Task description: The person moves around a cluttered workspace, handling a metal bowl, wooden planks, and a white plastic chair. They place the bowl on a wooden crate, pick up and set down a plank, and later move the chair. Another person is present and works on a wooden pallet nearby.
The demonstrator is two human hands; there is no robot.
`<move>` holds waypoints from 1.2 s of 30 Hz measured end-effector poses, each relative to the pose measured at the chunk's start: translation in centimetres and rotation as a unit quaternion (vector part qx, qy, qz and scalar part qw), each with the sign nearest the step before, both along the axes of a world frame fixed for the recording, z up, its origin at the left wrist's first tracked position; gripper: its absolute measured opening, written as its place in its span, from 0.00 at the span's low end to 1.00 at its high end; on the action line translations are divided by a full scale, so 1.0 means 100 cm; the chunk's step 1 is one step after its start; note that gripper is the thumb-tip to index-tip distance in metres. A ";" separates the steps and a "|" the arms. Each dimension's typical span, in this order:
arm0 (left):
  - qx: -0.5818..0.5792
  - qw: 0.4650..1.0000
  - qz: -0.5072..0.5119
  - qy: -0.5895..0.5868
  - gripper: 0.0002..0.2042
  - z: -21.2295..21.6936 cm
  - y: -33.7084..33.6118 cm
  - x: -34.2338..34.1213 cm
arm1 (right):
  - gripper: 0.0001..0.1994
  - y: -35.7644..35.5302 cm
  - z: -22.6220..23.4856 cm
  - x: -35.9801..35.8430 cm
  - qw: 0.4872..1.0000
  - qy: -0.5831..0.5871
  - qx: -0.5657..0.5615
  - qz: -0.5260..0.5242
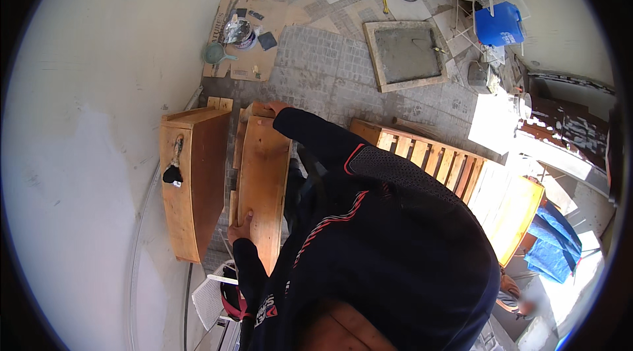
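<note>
A long varnished wooden board [262,179], part of a box-like piece of furniture, stands on edge in front of me at the left. At its far end my right hand [275,107] grips the corner, fingers over the edge. My left hand [242,227] holds its left edge nearer to me, thumb on the broad face and fingers wrapped out of sight. Close beside it, along the wall, stands a second wooden piece [211,186]. A pale thing with a black tip, perhaps a brush [175,169], rests on that second piece.
A slatted wooden frame [435,156] lies at my right. Farther off are a wood-framed cement tray [412,84], a blue jerrycan [499,23] on a white chair, a paint bucket [245,38] and a green strainer-like pan [215,53] on cardboard. Another white chair [208,298] stands at lower left.
</note>
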State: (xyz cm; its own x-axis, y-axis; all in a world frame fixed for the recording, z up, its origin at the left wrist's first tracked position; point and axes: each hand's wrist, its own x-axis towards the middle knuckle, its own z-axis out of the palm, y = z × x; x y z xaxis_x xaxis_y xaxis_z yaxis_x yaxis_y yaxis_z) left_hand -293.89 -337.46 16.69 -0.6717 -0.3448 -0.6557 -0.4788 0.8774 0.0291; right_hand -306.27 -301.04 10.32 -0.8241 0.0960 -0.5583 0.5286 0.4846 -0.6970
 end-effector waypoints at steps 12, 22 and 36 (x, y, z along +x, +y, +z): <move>0.165 0.983 -0.040 0.066 0.32 0.060 0.076 0.014 | 0.26 0.074 0.015 0.113 0.941 -0.007 -0.127 -0.314; 0.263 0.955 -0.106 0.090 0.26 0.084 0.172 -0.005 | 0.34 0.091 0.052 0.176 0.792 -0.005 -0.317 -0.522; 0.289 0.902 -0.313 0.064 0.31 0.086 0.398 -0.054 | 0.34 0.280 0.045 0.253 0.705 0.038 -0.346 -0.617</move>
